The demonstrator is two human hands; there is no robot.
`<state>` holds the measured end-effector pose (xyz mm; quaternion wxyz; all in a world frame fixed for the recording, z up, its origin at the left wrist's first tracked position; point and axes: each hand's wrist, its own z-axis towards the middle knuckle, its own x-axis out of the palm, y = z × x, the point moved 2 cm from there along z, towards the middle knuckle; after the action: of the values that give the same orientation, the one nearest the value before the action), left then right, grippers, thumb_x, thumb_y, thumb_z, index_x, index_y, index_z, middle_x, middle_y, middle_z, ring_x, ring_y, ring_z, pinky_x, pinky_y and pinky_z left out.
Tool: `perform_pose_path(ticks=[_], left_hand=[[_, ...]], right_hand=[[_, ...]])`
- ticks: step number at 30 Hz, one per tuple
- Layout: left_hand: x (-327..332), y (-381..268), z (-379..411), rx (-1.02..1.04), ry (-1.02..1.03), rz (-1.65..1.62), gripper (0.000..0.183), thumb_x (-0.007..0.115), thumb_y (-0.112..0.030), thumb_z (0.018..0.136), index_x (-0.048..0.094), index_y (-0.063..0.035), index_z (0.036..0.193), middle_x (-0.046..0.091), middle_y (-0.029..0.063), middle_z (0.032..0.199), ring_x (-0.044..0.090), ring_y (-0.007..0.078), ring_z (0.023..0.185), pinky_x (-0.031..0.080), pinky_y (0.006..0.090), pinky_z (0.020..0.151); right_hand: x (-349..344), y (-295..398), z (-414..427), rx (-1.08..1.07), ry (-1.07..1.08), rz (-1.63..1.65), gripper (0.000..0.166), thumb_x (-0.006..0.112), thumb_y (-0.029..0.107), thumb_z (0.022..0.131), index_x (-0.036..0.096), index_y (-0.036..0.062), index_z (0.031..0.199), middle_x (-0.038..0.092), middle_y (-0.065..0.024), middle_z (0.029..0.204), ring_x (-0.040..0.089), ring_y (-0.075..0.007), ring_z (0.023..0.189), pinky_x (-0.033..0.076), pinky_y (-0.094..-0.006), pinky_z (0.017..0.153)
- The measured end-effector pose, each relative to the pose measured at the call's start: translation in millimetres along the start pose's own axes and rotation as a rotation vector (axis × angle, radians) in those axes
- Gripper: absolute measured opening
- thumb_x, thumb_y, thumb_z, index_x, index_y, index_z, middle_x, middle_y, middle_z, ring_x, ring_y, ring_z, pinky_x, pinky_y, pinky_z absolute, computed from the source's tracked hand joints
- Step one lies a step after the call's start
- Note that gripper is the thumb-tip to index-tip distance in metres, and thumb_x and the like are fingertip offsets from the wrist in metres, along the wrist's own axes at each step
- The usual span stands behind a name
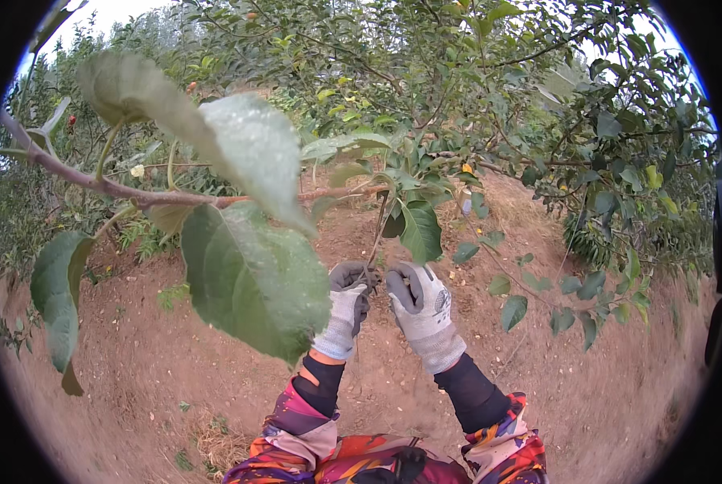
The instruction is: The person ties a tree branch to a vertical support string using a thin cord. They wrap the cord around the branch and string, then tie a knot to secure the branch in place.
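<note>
Both my hands wear light grey knit gloves with dark grey coated fingers. My left hand has its fingers closed around the lower end of a thin brown strand, a twig or cord, that hangs from a leafy branch. Just to the right, my right hand is curled, thumb and forefinger close together; whether anything small sits in its grip is hidden. A broad green leaf droops right above the right hand. Close to the camera, a large leaf partly covers the left hand's side of the view.
Fruit-tree branches with dense leaves spread across the back and right. A low leafy shoot reaches out right of my hands. Below lies reddish-brown bare soil with a dry grass tuft. A pale object hangs behind the branch.
</note>
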<state>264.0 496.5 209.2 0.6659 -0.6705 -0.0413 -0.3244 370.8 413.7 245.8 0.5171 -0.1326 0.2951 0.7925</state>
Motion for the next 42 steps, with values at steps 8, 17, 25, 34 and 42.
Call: perform_pose_path(ticks=[8, 17, 25, 34, 42], left_hand=[[1, 0, -1, -0.100, 0.021, -0.004, 0.025, 0.048, 0.000, 0.078, 0.054, -0.0041, 0.102, 0.059, 0.0003, 0.071, 0.035, 0.0029, 0.039, 0.025, 0.0173, 0.034], [4, -5, -7, -0.050, 0.033, 0.059, 0.024, 0.050, 0.000, 0.080, 0.058, -0.0015, 0.102, 0.060, 0.0008, 0.072, 0.039, 0.0038, 0.039, 0.025, 0.0187, 0.032], [2, -10, -4, 0.051, -0.057, 0.074, 0.020, 0.057, -0.002, 0.082, 0.059, -0.0009, 0.102, 0.058, 0.0013, 0.072, 0.044, 0.0064, 0.041, 0.031, 0.0194, 0.034], [1, -10, 1, 0.065, -0.043, -0.115, 0.023, 0.059, -0.003, 0.080, 0.062, -0.0002, 0.103, 0.058, 0.0020, 0.071, 0.048, 0.0065, 0.047, 0.032, 0.0177, 0.036], [1, -14, -7, -0.112, 0.070, -0.043, 0.022, 0.062, -0.016, 0.083, 0.061, -0.0033, 0.101, 0.049, -0.0056, 0.062, 0.037, 0.0020, 0.043, 0.023, 0.0166, 0.035]], right_hand=[[26, -15, -21, 0.664, 0.172, 0.656, 0.032, 0.061, 0.013, 0.083, 0.053, 0.0000, 0.111, 0.062, -0.0085, 0.077, 0.055, -0.0095, 0.053, 0.044, -0.0261, 0.048], [21, -27, -5, 0.220, 0.067, 0.082, 0.013, 0.059, 0.011, 0.079, 0.059, 0.0014, 0.088, 0.060, -0.0136, 0.071, 0.059, -0.0269, 0.064, 0.045, -0.0344, 0.056], [20, -18, 25, 0.285, 0.260, -0.023, 0.014, 0.057, 0.017, 0.079, 0.056, 0.0037, 0.085, 0.060, -0.0170, 0.077, 0.059, -0.0351, 0.073, 0.046, -0.0434, 0.062], [40, -13, 8, 0.518, 0.116, 0.629, 0.014, 0.062, 0.009, 0.083, 0.055, 0.0002, 0.091, 0.059, -0.0027, 0.079, 0.054, -0.0080, 0.069, 0.045, -0.0242, 0.059], [28, -18, 8, 0.364, 0.091, 0.420, 0.015, 0.063, 0.008, 0.077, 0.052, 0.0007, 0.085, 0.056, -0.0095, 0.069, 0.055, -0.0208, 0.060, 0.043, -0.0327, 0.056]])
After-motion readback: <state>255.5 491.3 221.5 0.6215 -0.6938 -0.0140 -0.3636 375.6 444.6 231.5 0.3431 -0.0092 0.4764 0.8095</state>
